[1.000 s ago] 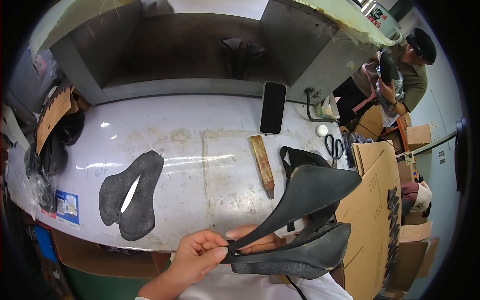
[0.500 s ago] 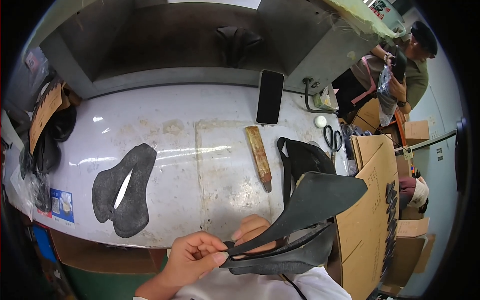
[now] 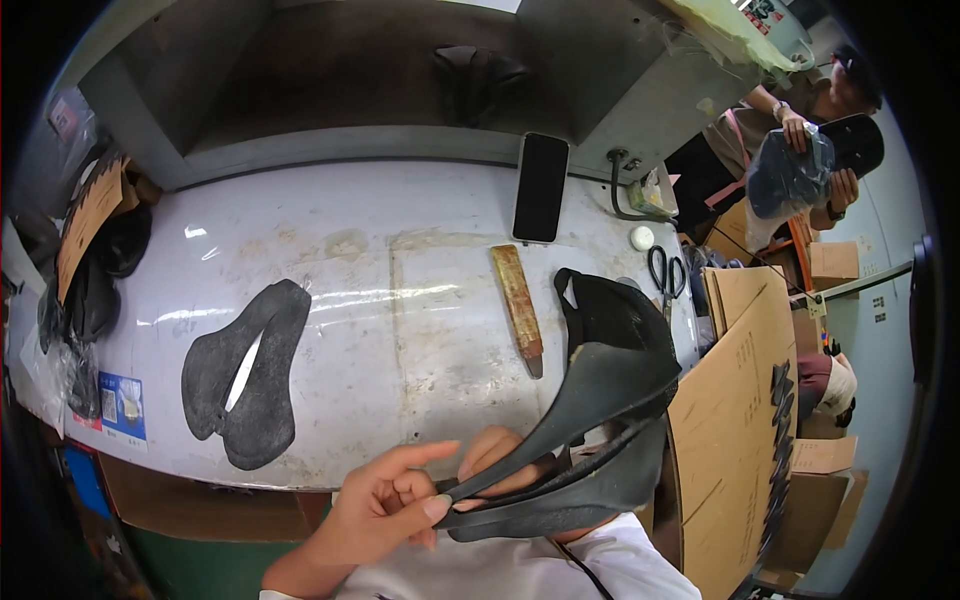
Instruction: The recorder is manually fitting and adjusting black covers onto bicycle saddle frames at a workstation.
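My left hand [image 3: 385, 510] pinches the narrow tip of a black bicycle saddle cover [image 3: 610, 385] between thumb and fingers, its index finger stretched out. The cover is split by a long opening and spreads into two wide wings to the right. My right hand [image 3: 495, 465] lies behind the cover, with curled fingers at its narrow part; the rest of that hand is hidden. To the left on the table lies a dark grey saddle-shaped pad [image 3: 270, 390] with a long slot. Another black piece [image 3: 610, 310] lies just beyond the cover and is partly overlapped by it.
On the white table [image 3: 330, 400] are a worn flat tool [image 3: 517, 310], a phone [image 3: 541, 190], scissors [image 3: 667, 275] and a white round item [image 3: 641, 238]. A grey open cabinet [image 3: 350, 150] holds a dark saddle-like piece [image 3: 475, 85]. Cardboard [image 3: 735, 400] stands at right. Another person [image 3: 800, 130] handles a bagged dark item.
The cover's upper wing has dropped and bent nearer the lower one. My left index finger has stretched out. The other person has turned the bagged item broadside.
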Tool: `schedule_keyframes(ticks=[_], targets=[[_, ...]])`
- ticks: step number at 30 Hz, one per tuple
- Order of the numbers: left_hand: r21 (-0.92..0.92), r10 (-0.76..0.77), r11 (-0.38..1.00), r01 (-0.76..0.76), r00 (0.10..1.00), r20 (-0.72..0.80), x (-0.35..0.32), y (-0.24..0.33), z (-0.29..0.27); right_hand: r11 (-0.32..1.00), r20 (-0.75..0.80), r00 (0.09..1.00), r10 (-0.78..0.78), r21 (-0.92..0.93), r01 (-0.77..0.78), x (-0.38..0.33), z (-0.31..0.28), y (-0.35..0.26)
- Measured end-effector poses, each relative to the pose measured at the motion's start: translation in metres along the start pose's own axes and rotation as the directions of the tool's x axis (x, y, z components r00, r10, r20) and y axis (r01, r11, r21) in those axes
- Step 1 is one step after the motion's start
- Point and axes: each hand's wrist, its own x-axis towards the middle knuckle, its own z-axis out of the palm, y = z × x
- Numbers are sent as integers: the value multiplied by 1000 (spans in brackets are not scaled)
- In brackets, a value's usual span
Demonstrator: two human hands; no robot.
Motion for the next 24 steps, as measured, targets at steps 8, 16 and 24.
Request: schedule_keyframes(ticks=[8, 16, 24], targets=[[172, 122, 975, -138, 988, 100, -5, -20, -6, 644, 438, 748, 498, 391, -657, 8, -3, -9], [-147, -90, 985, 86, 996, -23, -8, -17, -9, 588, 251, 698, 670, 394, -706, 14, -16, -37], [-206, 53, 976, -64, 997, -59, -10, -21, 0, 511, 75, 592, 803, 424, -748, 21, -23, -64]])
